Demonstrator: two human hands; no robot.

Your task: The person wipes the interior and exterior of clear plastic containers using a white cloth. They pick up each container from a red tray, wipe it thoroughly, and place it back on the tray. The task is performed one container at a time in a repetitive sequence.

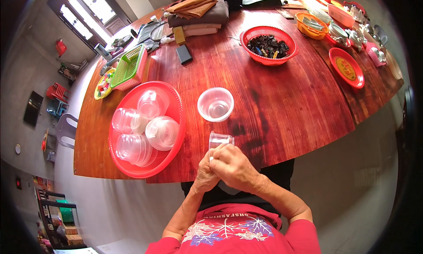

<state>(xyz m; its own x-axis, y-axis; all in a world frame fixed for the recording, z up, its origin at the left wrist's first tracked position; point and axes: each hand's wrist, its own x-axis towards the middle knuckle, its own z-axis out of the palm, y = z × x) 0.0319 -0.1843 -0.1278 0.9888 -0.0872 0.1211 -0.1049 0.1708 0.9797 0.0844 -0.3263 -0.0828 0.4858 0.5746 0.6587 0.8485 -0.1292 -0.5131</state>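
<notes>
At the table's near edge, a clear plastic bowl (220, 140) is tilted on its side in my two hands. My left hand (205, 173) is closed around its lower side. Across it lies my right hand (235, 166), fingers curled in against the bowl; the fingertips of both hands are partly hidden. Just beyond them, another clear plastic bowl (215, 105) stands upright on the wood, touched by neither hand. To the left, a big round red basket tray (177, 126) holds several stacks of clear plastic bowls (162, 132).
A red basket (291, 54) of dark small pieces stands farther back. Green and pink baskets (128, 68) sit at left, near a dark box (184, 54) and folded cloths (200, 16). A red plate (358, 77), an orange basket (312, 30) and teaware (339, 32) line the right side.
</notes>
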